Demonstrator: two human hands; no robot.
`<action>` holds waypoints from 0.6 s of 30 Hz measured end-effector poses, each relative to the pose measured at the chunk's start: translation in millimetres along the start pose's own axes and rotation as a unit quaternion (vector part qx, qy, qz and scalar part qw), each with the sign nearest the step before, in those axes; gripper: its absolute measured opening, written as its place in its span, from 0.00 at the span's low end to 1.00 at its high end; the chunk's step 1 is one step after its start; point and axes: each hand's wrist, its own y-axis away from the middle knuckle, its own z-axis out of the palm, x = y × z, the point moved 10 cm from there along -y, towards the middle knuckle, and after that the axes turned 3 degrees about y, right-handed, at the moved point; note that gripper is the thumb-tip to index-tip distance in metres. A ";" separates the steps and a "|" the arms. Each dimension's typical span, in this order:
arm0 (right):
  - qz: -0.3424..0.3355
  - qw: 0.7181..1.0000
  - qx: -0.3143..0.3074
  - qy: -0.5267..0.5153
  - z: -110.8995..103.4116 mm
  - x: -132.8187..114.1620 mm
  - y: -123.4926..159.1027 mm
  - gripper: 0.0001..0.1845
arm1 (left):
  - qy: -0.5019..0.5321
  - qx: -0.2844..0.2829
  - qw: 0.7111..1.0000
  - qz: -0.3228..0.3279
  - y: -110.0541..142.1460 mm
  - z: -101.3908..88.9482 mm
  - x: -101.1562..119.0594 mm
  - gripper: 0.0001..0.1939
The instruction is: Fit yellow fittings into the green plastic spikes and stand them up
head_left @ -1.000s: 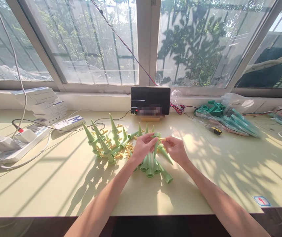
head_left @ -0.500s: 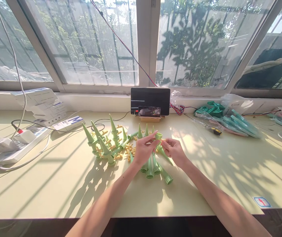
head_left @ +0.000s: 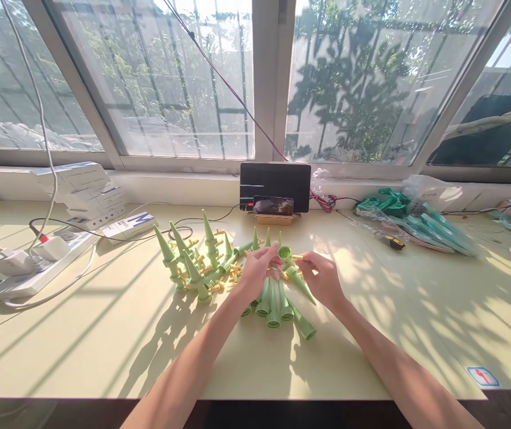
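My left hand [head_left: 259, 269] is closed on a green plastic plant-watering spike, whose round open end [head_left: 284, 252] faces me. Between the thumb and fingertips of my right hand [head_left: 324, 279] is a small yellow valve [head_left: 297, 257], touching or very close to the side of that collar. Just under my hands lie several loose green cones [head_left: 273, 319], open ends toward me. Another green spike [head_left: 299, 281] slants down beside my right fingers. To the left, several spikes with yellow valves [head_left: 196, 277] stand points up, and loose yellow valves [head_left: 234, 274] are heaped near my left wrist.
A black tablet [head_left: 275, 179] and a phone [head_left: 273, 206] lean at the back by the window. On the left are white boxes [head_left: 86, 190], a power strip [head_left: 58, 256] and cables. Plastic-wrapped green pieces [head_left: 434, 229] and a yellow-black tool [head_left: 395, 242] lie at the right.
The held spike has tipped so that its open end turns toward me. My right hand has shifted slightly around the collar, still pinching the yellow valve. The view has moved a little.
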 end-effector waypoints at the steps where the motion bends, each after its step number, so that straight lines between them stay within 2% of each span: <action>1: -0.019 1.000 -0.001 0.016 -0.4 -3.9 0.1 0.13 | 0.001 -0.011 0.999 -0.034 -0.2 1.2 -6.4 0.21; 4: -0.060 0.997 -0.005 0.047 -0.3 -11.0 0.6 0.13 | 0.015 -0.036 0.990 -0.132 3.9 4.7 -23.8 0.22; 7: -0.076 0.996 -0.008 0.053 0.0 -13.4 1.2 0.13 | 0.066 -0.041 0.978 -0.194 10.1 7.2 -32.6 0.17; 12: -0.063 0.997 -0.016 0.038 1.2 -12.0 0.9 0.13 | 0.103 -0.044 0.970 -0.216 14.0 8.4 -34.2 0.12; 18: -0.018 0.999 -0.026 -0.003 3.5 -4.5 0.0 0.13 | 0.109 -0.075 0.971 -0.199 15.4 15.2 -29.4 0.10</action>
